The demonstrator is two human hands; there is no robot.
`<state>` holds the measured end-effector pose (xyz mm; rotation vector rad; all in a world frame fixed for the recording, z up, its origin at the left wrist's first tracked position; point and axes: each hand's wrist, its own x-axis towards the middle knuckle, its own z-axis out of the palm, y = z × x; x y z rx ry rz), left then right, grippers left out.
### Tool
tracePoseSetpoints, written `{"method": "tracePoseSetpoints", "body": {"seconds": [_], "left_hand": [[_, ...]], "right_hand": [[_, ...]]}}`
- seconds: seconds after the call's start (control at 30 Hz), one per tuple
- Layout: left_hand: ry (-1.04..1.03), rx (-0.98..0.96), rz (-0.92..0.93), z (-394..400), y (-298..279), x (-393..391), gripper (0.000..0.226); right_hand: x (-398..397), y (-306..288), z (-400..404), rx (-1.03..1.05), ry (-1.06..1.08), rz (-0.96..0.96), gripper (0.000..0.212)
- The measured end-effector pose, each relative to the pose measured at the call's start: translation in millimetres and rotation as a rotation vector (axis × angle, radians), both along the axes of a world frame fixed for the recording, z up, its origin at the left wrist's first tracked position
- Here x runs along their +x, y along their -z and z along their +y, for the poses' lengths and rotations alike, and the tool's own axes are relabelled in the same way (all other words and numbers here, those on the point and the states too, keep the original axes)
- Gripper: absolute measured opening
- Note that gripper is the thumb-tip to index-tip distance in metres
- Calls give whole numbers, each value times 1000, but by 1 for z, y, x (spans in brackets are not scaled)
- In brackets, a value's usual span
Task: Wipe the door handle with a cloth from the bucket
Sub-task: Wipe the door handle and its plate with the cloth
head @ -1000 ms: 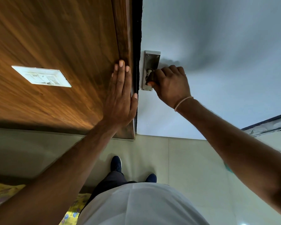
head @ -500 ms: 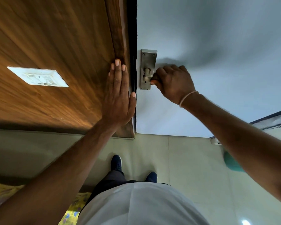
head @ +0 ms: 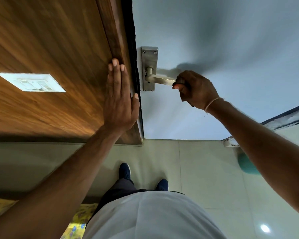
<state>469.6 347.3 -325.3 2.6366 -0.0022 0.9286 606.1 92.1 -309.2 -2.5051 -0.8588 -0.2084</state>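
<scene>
Handle [head: 160, 81] ran as a metal lever out from its plate [head: 149, 68] on the pale door [head: 231, 40], long axis lying across the view from the pivot near the door's edge toward my right hand [head: 195, 89]. That hand was clearly the nearer one: it was closed around the lever's free end, fingers [head: 177, 86] curled tight, with the bare stretch of lever lying to its left, back toward the plate. I could not make out any cloth in the fist; if one was there, the fingers hid it. I judged the next stroke would have to travel leftward along that axis, toward the pivot and the plate.

My right forearm came in from the lower right, wrist bent down over the lever, a thin band [head: 212, 103] at the wrist. My left hand [head: 120, 99] held nothing; it lay flat and spread, palm against the wooden frame [head: 114, 31] beside the door's edge, thumb at the dark gap, well apart from the lever. The bucket was not something I could pick out with certainty
</scene>
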Motion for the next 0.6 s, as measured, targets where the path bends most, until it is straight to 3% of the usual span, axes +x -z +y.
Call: {"method": "tracePoseSetpoints", "body": {"seconds": [0.07, 0.17, 0.33, 0.47, 0.6], "left_hand": [[-3, 3, 5, -1, 0, 0, 72], [-5, 11, 14, 1, 0, -1, 73], [-3, 35, 14, 4, -1, -3, 73], [9, 46, 17, 7, -1, -4, 73], [24, 62, 20, 12, -1, -5, 73]], "right_hand": [[-8, 4, 3, 165, 74, 173, 13], [-26, 14, 13, 574, 171, 441, 16], [-55, 41, 47, 1271, 451, 812, 43], [-58, 56, 77, 1711, 396, 1251, 73], [-45, 42, 103, 2094, 371, 1571, 65]]}}
